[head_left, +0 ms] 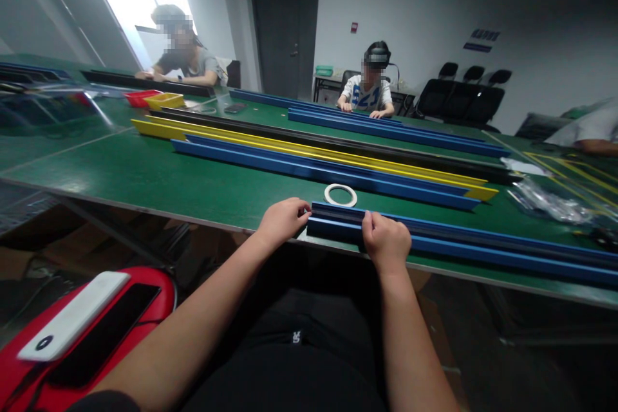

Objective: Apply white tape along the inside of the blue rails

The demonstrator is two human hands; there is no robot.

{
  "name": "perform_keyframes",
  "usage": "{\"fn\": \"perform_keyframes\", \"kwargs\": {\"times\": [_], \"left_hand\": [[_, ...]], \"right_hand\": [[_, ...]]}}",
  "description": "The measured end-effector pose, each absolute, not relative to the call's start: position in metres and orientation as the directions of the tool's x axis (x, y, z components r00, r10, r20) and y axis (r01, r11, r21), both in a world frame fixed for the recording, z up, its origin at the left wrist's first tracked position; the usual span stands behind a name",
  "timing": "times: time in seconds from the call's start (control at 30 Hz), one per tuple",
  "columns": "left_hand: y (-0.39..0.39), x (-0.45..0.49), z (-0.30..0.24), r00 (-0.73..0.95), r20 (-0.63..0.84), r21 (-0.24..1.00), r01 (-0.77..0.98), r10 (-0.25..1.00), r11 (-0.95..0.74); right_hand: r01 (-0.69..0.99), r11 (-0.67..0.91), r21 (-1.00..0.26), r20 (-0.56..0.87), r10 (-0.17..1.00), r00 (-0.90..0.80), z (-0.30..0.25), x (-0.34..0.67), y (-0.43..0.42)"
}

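Blue channel (pixel 449 244) with a black strip down its groove lies along the near table edge, the right hand (pixel 387 241) closed on its near wall, thumb over the rim. Just beside its squared left end, the left hand (pixel 284 220) has its fingertips bunched together; I cannot tell whether they pinch anything.

With a clock centred between the hands and 12 pointing away, the channel runs out of view just past 3. Its near side almost follows the tabletop's front edge, leaving a thin green margin. At 12, a white tape ring (pixel 340 196) nearly fills the gap before a second blue channel (pixel 318 170); yellow (pixel 309 156) and black (pixel 338 145) channels lie close behind. Green tabletop (pixel 120 170) widens toward 9 and 10. Near 3, clear plastic bags (pixel 548 201) crowd the channel's far side. A red stool (pixel 149 335) stands at 8, below the table. One co-worker (pixel 367 93) sits at 12, another (pixel 193 64) toward 11.
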State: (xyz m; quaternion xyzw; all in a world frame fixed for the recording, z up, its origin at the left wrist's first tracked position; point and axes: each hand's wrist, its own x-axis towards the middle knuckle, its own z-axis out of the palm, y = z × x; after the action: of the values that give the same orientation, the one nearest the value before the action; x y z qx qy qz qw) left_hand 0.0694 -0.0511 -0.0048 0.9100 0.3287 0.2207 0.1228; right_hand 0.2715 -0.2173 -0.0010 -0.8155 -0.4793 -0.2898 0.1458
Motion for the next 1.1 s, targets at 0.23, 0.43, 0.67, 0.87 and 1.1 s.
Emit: {"fn": "perform_keyframes", "kwargs": {"times": [0.23, 0.43, 0.67, 0.87, 1.1], "left_hand": [[-0.0532, 0.0685, -0.0047, 0.658, 0.372, 0.396, 0.525, 0.654, -0.754], [-0.0562, 0.0673, -0.0033, 0.647, 0.399, 0.388, 0.522, 0.649, -0.759], [-0.0585, 0.0669, -0.0018, 0.632, 0.410, 0.396, 0.526, 0.657, -0.753], [-0.0588, 0.0671, -0.0012, 0.620, 0.430, 0.400, 0.521, 0.656, -0.754], [-0.0552, 0.0672, -0.0041, 0.649, 0.393, 0.382, 0.528, 0.651, -0.758]], "right_hand": [[0.866, -0.499, 0.039, 0.613, 0.696, 0.373, -0.0016, 0.2718, -0.2176], [0.859, -0.511, 0.032, 0.615, 0.687, 0.387, -0.0061, 0.2736, -0.2153], [0.861, -0.508, 0.025, 0.624, 0.681, 0.384, -0.0068, 0.2739, -0.2156], [0.865, -0.501, 0.035, 0.632, 0.682, 0.369, -0.0070, 0.2748, -0.2148], [0.864, -0.502, 0.045, 0.630, 0.685, 0.365, -0.0074, 0.2753, -0.2155]]}}
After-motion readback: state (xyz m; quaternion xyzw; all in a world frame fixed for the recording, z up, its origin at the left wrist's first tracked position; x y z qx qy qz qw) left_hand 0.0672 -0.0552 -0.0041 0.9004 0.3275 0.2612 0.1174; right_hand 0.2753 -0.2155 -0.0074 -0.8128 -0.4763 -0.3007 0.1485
